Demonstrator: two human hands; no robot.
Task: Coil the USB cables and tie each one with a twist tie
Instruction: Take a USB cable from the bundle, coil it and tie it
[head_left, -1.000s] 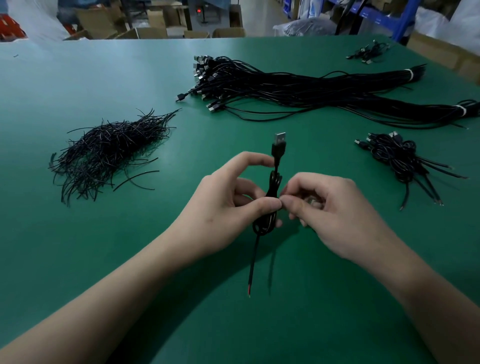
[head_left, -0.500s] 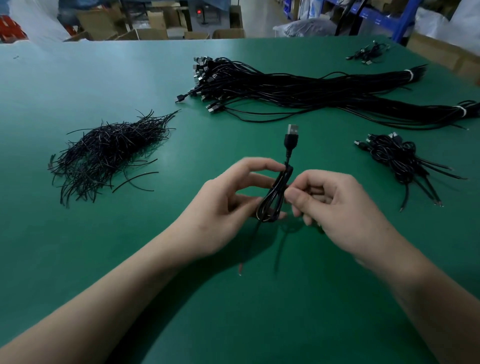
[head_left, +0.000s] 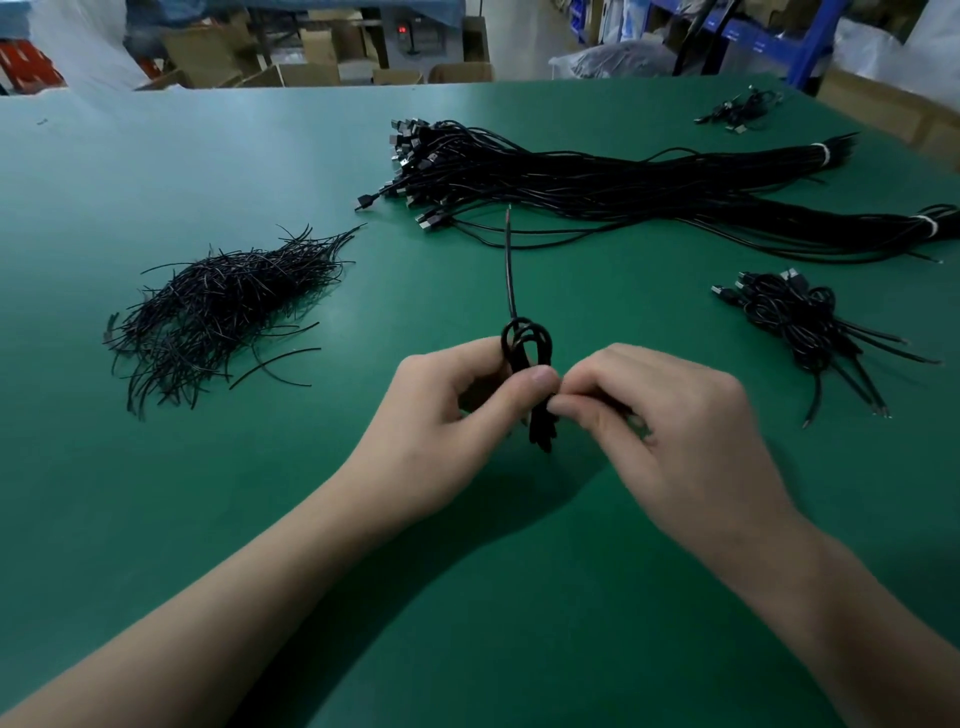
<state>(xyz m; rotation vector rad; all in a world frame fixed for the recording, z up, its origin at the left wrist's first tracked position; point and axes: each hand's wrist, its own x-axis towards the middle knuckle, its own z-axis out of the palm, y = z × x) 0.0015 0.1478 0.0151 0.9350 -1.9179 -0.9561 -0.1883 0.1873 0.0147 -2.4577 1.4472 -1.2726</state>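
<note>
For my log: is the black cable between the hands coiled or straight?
Coiled: the thin black USB cable shows bunched loops above the left hand and right hand, one straight tail pointing away.

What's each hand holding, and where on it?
Both hold the coiled USB cable at its middle: left hand grips it, thumb across; right hand pinches it alongside.

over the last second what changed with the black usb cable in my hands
The coiled black USB cable was flipped end over end: its silver plug pointed away before, now its bare-wire tail points away instead. The left hand and right hand still pinch it. The black twist-tie pile and long cable bundle stayed put.
</note>
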